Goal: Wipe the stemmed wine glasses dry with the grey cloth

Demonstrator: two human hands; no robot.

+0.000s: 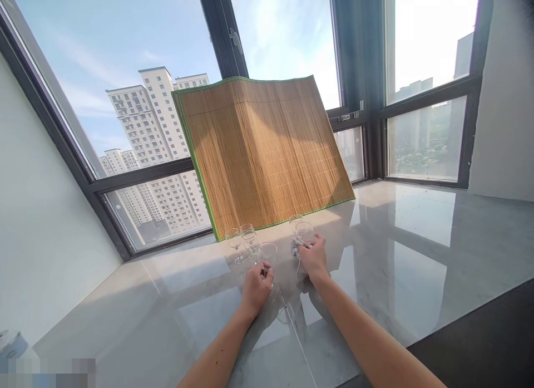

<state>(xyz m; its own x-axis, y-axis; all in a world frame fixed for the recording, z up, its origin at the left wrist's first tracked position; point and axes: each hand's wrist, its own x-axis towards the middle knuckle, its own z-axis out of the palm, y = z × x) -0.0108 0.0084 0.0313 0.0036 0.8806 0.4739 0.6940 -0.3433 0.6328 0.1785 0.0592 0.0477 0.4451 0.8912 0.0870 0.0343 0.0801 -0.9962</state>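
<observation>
My left hand (257,290) is closed around the lower part of a clear stemmed glass (267,250), whose bowl rises above the fingers. Just beyond it, two more stemmed glasses (234,240) stand upright close together on the glossy grey ledge. A bunched white cloth or cord (296,246) is pinched in my right hand (314,259), and a thin strand hangs from it. Two clear glasses (304,230) show right behind that hand. Whether the fingers also touch the nearer one, I cannot tell.
A bamboo mat (267,154) with green edging leans against the dark window frame (373,87) behind the glasses. White wall (507,98) bounds the ledge (421,254) on the right. A pale object (11,346) sits at the lower left edge.
</observation>
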